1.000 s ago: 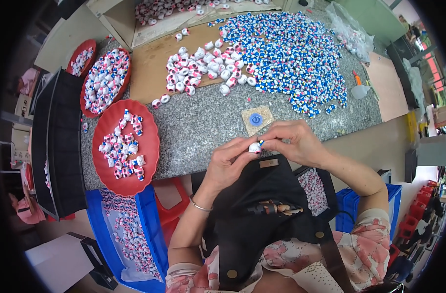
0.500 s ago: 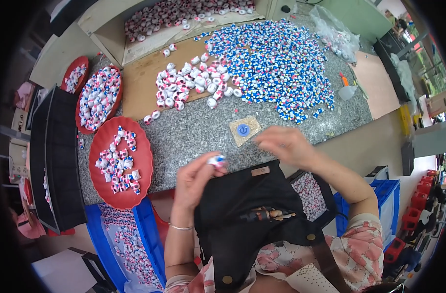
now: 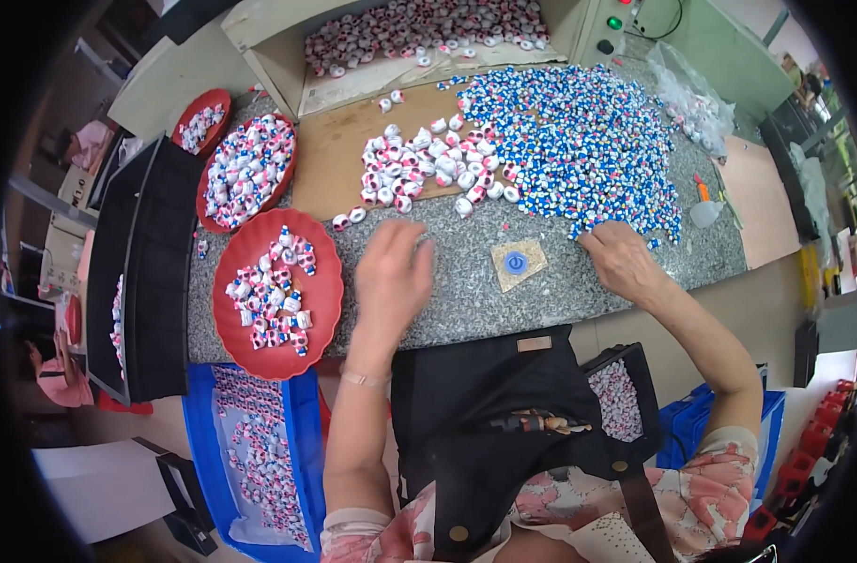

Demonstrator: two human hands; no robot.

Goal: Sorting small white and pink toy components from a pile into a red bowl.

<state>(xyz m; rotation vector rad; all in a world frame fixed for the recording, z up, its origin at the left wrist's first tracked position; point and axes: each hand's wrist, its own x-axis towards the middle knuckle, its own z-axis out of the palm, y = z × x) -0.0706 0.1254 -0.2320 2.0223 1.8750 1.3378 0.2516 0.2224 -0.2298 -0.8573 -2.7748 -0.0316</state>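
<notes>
Head | red plate [image 3: 327, 310] beside left hand [image 3: 391, 281] | blue pieces [image 3: 579, 141] by right hand [image 3: 621, 263]

My left hand [image 3: 391, 281] rests palm-down on the speckled bench [image 3: 466, 300], just beside the red plate [image 3: 327, 300] at its near-left corner. My right hand [image 3: 621, 261] touches the near edge of the blue-and-white pile [image 3: 579, 141], fingers [image 3: 593, 242] curled.

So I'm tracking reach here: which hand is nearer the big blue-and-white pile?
Right. The right hand touches the near edge of the blue-and-white pile; the left hand lies apart on the granite, nearer the red plate.
</notes>
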